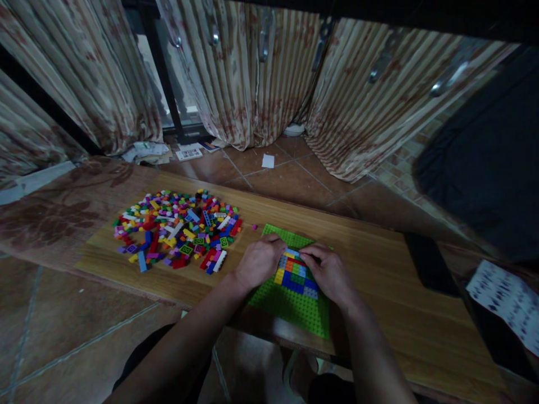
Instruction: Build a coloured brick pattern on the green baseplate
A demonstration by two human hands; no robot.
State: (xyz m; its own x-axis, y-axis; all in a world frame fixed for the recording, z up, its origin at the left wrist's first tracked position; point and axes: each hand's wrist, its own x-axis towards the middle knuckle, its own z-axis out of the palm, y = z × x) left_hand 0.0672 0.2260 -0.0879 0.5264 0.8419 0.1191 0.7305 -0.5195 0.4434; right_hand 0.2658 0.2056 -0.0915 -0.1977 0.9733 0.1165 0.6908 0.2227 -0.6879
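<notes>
A green baseplate [309,320] lies on the wooden board, with a patch of coloured toy bricks [295,275] built up on it in blue, yellow, orange, red, green and grey. My left hand [261,261] is closed at the upper left corner of the patch, fingertips against the bricks. At the upper right edge, my right hand [330,275] has thumb and fingers pinched together close to the surface. Between both sets of fingertips runs a light blue brick [292,253] in the top row. Whatever the fingers pinch is too small and dark to make out.
Left of the baseplate spreads a big heap of loose bricks [181,230], and one small pink brick [254,227] lies apart from it. A dark phone-like slab [432,264] and a printed sheet [505,303] lie at the right. Curtains [261,73] hang beyond the board.
</notes>
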